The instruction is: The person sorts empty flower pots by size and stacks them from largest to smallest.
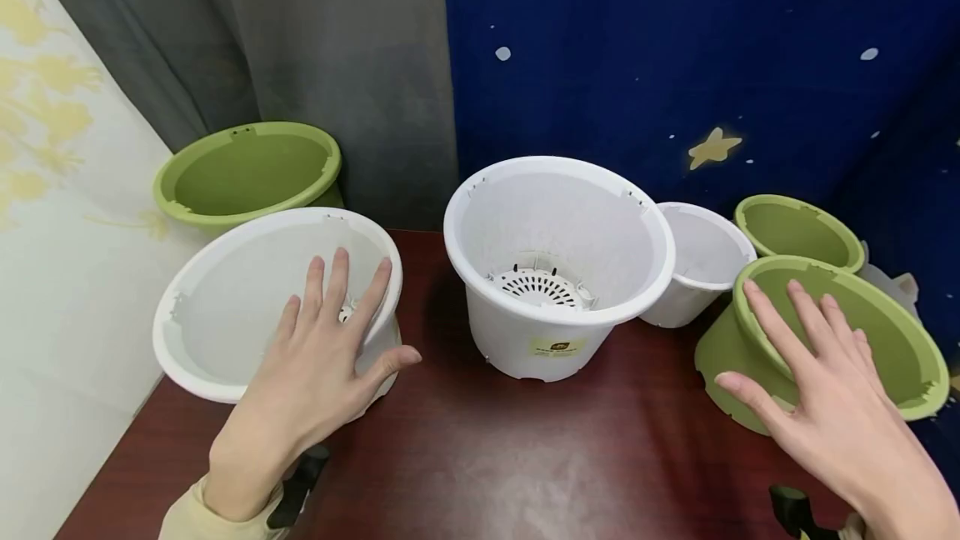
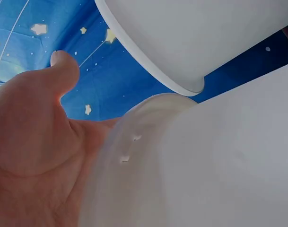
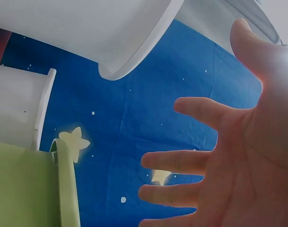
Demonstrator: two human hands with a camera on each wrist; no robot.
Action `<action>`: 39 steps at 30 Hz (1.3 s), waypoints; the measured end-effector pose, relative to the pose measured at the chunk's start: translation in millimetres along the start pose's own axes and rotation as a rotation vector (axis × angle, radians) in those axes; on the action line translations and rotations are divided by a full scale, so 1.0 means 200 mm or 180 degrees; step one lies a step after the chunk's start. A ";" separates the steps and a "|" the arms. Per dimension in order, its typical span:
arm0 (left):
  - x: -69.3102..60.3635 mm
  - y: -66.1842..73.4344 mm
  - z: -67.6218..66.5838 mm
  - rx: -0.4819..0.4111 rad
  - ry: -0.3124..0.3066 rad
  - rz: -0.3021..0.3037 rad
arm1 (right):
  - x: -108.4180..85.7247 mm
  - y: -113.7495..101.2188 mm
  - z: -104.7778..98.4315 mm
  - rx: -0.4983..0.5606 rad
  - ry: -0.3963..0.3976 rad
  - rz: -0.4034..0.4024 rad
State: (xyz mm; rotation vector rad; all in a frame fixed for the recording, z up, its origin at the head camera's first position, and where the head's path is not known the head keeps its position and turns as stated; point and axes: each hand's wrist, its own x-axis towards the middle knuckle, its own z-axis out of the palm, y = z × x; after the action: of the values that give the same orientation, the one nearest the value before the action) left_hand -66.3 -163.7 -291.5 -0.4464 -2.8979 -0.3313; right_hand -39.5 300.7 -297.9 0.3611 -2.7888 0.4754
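Observation:
My left hand (image 1: 318,361) hovers over the near side of a large white plant pot (image 1: 243,298), palm down, fingers spread. In the left wrist view that pot's rim (image 2: 129,151) hides most of the fingers, and I cannot tell whether they touch. On the right, my right hand (image 1: 832,394) is spread above a large green plant pot (image 1: 727,365). The right wrist view shows its palm and straight fingers (image 3: 177,163) apart from the green rim (image 3: 67,189). Neither hand holds anything. Between them stands another large white pot (image 1: 517,340), with a slotted base inside and a yellow label.
A green pot (image 1: 251,177) sits behind the left white one. Toward the back right are a smaller white pot (image 1: 675,302) and a smaller green pot (image 1: 798,232). The dark red table (image 1: 510,457) meets grey (image 1: 360,82) and starry blue curtains (image 1: 600,90).

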 end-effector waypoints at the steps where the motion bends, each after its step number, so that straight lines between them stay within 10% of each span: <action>1: 0.00 0.00 0.00 -0.0027 0.0005 -0.0004 | 0.00 0.00 0.00 0.0024 0.0002 0.0000; 39: -0.06 -0.10 -0.06 0.0075 0.0884 0.0071 | 0.12 -0.11 0.05 0.0495 0.0593 -0.0025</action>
State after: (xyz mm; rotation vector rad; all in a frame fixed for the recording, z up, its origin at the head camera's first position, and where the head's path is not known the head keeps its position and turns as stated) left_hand -60.0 -189.1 -286.2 -0.3941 -2.6224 -0.3270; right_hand -58.1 272.9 -293.5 0.3424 -2.5772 0.6895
